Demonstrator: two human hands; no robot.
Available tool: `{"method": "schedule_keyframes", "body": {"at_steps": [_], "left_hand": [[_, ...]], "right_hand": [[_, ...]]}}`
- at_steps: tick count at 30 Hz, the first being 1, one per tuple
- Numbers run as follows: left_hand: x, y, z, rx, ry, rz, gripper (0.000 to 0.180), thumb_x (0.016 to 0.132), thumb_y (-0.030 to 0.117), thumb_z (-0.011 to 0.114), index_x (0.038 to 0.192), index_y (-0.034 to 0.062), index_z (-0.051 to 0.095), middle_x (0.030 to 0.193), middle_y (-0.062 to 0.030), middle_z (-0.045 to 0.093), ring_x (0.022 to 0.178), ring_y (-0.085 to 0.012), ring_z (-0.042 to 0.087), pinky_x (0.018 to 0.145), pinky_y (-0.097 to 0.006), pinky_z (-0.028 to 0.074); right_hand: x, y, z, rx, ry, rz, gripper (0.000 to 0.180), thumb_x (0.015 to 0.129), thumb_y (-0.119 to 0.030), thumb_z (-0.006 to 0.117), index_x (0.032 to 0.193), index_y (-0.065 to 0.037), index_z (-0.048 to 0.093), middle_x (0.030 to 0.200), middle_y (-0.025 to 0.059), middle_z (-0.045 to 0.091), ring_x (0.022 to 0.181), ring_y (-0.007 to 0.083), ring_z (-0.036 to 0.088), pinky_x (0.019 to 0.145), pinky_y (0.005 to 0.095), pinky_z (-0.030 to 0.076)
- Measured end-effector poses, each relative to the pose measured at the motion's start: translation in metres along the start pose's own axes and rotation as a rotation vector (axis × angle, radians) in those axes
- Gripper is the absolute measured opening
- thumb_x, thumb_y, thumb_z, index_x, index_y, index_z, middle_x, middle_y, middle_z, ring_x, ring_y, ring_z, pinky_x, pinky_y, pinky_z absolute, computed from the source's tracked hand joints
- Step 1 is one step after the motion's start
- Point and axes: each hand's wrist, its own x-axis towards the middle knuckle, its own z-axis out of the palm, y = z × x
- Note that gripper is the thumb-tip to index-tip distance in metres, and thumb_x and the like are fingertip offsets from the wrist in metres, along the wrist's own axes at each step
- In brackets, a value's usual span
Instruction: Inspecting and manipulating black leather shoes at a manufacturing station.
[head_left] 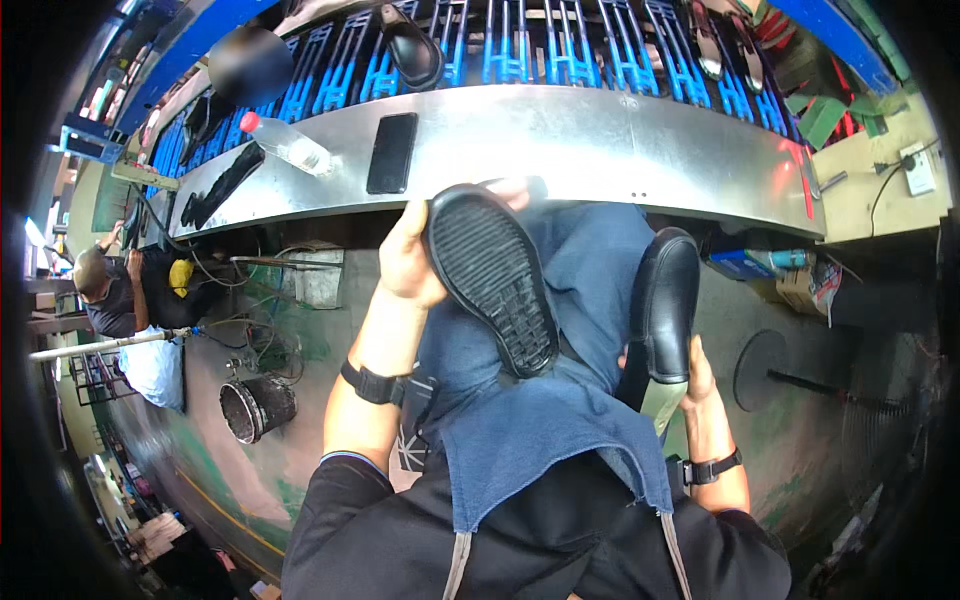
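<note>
My left hand [408,262] is closed round the toe end of a black shoe sole [492,280], its ridged tread turned up toward me. Blurred fingertips show past its far edge. Whether an upper is joined to its underside is hidden. In my right hand [702,378], a black shoe [668,300] stands over my right thigh, toe pointing away. A pale green last [660,402] sticks out of its near end, where my fingers grip. A blue denim apron [550,435] covers my lap.
A metal bench [560,140] crosses ahead, bearing a phone [392,153] and a red-capped bottle [287,145]. Behind it runs a blue-barred rack [505,45] carrying a dark shoe [412,48]. A bucket [258,408] stands on the floor at left; another person [110,290] sits farther left.
</note>
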Motion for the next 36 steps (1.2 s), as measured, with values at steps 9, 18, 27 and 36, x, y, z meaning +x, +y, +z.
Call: {"method": "schedule_keyframes", "body": {"at_steps": [9, 18, 27, 36], "left_hand": [[-0.023, -0.001, 0.040, 0.340, 0.180, 0.103, 0.075, 0.105, 0.056, 0.022, 0.137, -0.0058, 0.049, 0.128, -0.0186, 0.061, 0.115, -0.0252, 0.060, 0.098, -0.038, 0.051], [0.001, 0.001, 0.097, 0.561, -0.030, 0.178, 0.072, 0.102, 0.053, 0.025, 0.125, -0.0074, 0.057, 0.125, -0.0261, 0.060, 0.122, -0.0403, 0.056, 0.106, -0.052, 0.043], [-0.007, -0.011, 0.135, 0.697, -0.047, 0.068, 0.079, 0.095, 0.061, 0.033, 0.125, -0.0088, 0.057, 0.126, -0.0263, 0.060, 0.126, -0.0392, 0.054, 0.110, -0.051, 0.040], [-0.008, -0.015, 0.139, 0.773, -0.064, 0.090, 0.078, 0.095, 0.058, 0.031, 0.125, -0.0079, 0.058, 0.128, -0.0269, 0.059, 0.126, -0.0393, 0.054, 0.110, -0.050, 0.040]], "right_hand": [[0.009, -0.019, -0.037, -0.081, -0.154, 0.007, 0.090, 0.087, -0.069, 0.057, 0.140, 0.003, 0.046, 0.127, 0.0258, 0.060, 0.113, 0.0410, 0.062, 0.100, 0.0542, 0.049], [0.043, -0.069, 0.106, -0.412, -0.528, -0.063, 0.092, 0.090, -0.068, 0.056, 0.141, 0.008, 0.044, 0.133, 0.0159, 0.058, 0.119, 0.0213, 0.057, 0.100, 0.0335, 0.045], [0.029, -0.049, 0.110, -0.307, -0.503, -0.171, 0.088, 0.090, -0.063, 0.058, 0.140, 0.009, 0.045, 0.131, 0.0156, 0.058, 0.119, 0.0201, 0.055, 0.101, 0.0318, 0.043], [0.032, -0.046, 0.106, -0.319, -0.463, -0.165, 0.086, 0.090, -0.064, 0.058, 0.137, 0.008, 0.049, 0.126, 0.0146, 0.061, 0.113, 0.0196, 0.058, 0.097, 0.0314, 0.045]]}}
